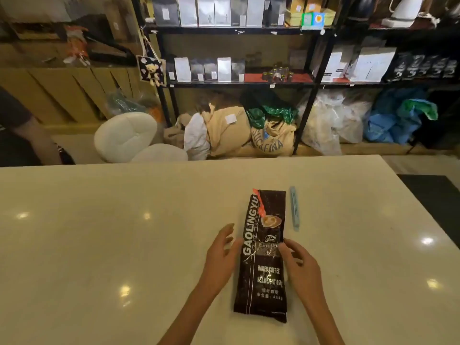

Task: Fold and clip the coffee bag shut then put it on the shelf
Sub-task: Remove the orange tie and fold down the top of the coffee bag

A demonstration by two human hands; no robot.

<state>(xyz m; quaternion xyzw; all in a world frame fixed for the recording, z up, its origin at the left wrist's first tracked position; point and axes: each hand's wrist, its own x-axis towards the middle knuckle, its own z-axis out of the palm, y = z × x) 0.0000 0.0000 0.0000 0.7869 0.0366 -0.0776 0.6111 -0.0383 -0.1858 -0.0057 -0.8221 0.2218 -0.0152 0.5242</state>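
A dark coffee bag [263,255] lies flat on the pale table [99,245], its top end pointing away from me with a red strip at the far left corner. A light blue clip [294,212] lies on the table just right of the bag's top. My left hand [221,257] rests beside the bag's left edge, fingers apart, thumb touching the edge. My right hand [300,267] sits at the bag's right edge, fingertips touching it, holding nothing. A black metal shelf [239,83] with bags stands beyond the table.
Burlap sacks [249,130] and plastic bags lie under the shelf. White cushions [127,135] sit on the floor at left. A person's arm [32,135] shows at the far left edge. The table's right edge runs diagonally by a dark floor mat [433,192].
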